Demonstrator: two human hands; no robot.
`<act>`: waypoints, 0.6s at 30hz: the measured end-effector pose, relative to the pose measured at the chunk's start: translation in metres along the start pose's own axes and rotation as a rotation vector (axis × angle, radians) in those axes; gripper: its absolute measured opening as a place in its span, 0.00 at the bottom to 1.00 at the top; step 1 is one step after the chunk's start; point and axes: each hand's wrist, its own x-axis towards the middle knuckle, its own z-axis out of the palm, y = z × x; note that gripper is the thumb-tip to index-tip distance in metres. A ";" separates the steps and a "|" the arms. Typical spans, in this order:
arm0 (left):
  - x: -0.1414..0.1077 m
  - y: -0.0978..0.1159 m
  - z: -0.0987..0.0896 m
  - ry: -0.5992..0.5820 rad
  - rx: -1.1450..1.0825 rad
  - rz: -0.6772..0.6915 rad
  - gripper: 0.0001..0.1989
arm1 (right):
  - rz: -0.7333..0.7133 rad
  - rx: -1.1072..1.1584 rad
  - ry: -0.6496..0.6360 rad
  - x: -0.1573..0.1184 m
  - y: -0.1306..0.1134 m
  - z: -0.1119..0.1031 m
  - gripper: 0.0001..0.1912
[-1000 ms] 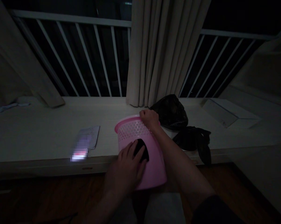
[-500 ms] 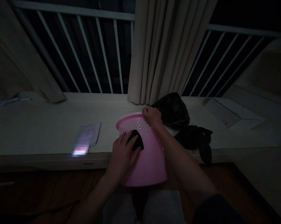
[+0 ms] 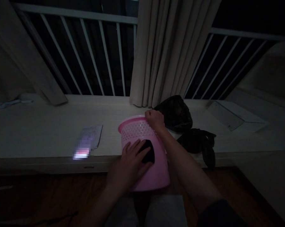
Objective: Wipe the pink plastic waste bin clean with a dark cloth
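Note:
A pink waste basket (image 3: pixel 154 175), with a lattice band below its rim, tilts at the edge of the white ledge. My right hand (image 3: pixel 155 120) is closed around the rim at its upper right. Against the side wall, my left hand (image 3: pixel 133 159) presses a small black pad (image 3: pixel 148 152) with its fingers bent over it. Whether the pad is a cloth or a sponge I cannot make out in the dim light. The basket's inside is hidden from me.
Black plastic bags (image 3: pixel 174 113) lie right of the basket, one drooping over the ledge (image 3: pixel 50 126). Papers (image 3: pixel 97 134) and a blurred glowing thing (image 3: pixel 82 153) lie to the left. A clear box (image 3: pixel 237 116) stands far right. Behind hang beige curtains (image 3: pixel 154 53) and white railings.
My left hand has slid the black pad down and to the right across the basket's wall. My right hand still grips the rim in nearly the same place.

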 end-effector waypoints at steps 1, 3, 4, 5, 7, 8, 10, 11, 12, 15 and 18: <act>0.001 0.001 0.000 0.032 0.009 -0.036 0.24 | -0.001 -0.001 0.000 0.000 0.000 0.000 0.23; 0.004 0.005 -0.001 0.092 0.022 -0.101 0.23 | -0.004 -0.001 0.003 0.000 0.000 0.000 0.23; 0.005 0.008 -0.002 0.088 0.022 -0.102 0.23 | -0.004 0.000 0.004 0.000 0.000 0.000 0.23; 0.005 0.012 -0.003 0.062 0.018 -0.081 0.23 | -0.003 0.001 0.008 0.001 0.000 0.001 0.23; 0.006 0.022 -0.006 -0.011 0.006 -0.021 0.24 | -0.002 0.003 0.015 0.001 0.000 0.001 0.23; 0.007 0.026 -0.007 -0.029 0.002 -0.009 0.24 | -0.003 0.004 0.018 0.001 0.001 0.002 0.23; 0.008 0.032 -0.006 0.003 -0.001 -0.038 0.23 | -0.008 0.005 0.021 0.001 0.001 0.002 0.22; 0.008 0.033 -0.004 0.038 -0.008 -0.060 0.22 | -0.009 0.006 0.022 0.000 0.001 0.002 0.23; 0.008 0.034 -0.002 0.069 -0.019 -0.077 0.21 | -0.010 0.006 0.023 0.000 0.001 0.002 0.23; 0.008 0.035 0.005 0.125 -0.054 -0.097 0.20 | -0.008 0.005 0.021 0.000 0.001 0.002 0.23; 0.007 0.034 0.007 0.146 -0.054 -0.097 0.20 | -0.016 0.005 0.014 -0.001 0.000 0.002 0.23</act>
